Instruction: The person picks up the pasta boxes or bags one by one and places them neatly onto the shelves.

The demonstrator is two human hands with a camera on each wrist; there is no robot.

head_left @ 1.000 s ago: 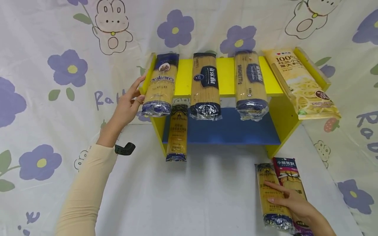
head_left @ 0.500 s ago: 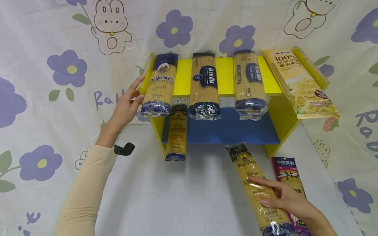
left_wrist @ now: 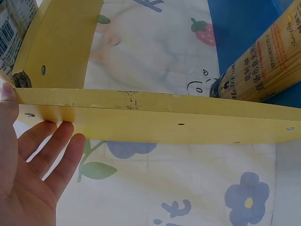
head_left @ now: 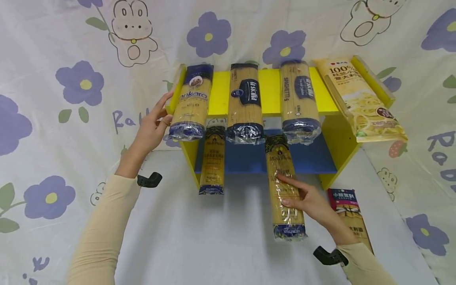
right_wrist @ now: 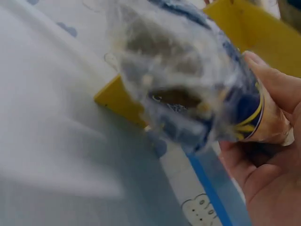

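Observation:
My right hand (head_left: pixel 308 200) grips a bag of spaghetti (head_left: pixel 279 166) from its right side. The bag stands nearly upright in the head view, its dark top end overlapping the blue lower shelf board (head_left: pixel 246 158). Its crinkled clear end (right_wrist: pixel 164 70) fills much of the right wrist view. With my left hand (head_left: pixel 151 128) I hold the left side panel of the yellow shelf (left_wrist: pixel 155 117), thumb at its edge and fingers against its outer face. Beside that hand lies an "ankara" spaghetti bag (head_left: pixel 192 103) on the top board. A matching spaghetti bag (head_left: pixel 212 166) is at the left of the lower board.
Two "la sicilia" spaghetti bags (head_left: pixel 245 107) (head_left: pixel 300 103) lie along the top board. A cream noodle bag (head_left: pixel 363 103) slants at its right end. On the white surface (head_left: pixel 199 245), a red and purple pasta pack (head_left: pixel 350 213) lies at the right. Flower-printed cloth (head_left: pixel 249 23) hangs behind.
My right hand has lifted the spaghetti bag off the spot beside the red and purple pack and moved it left and up to the lower board. My left hand stays on the shelf.

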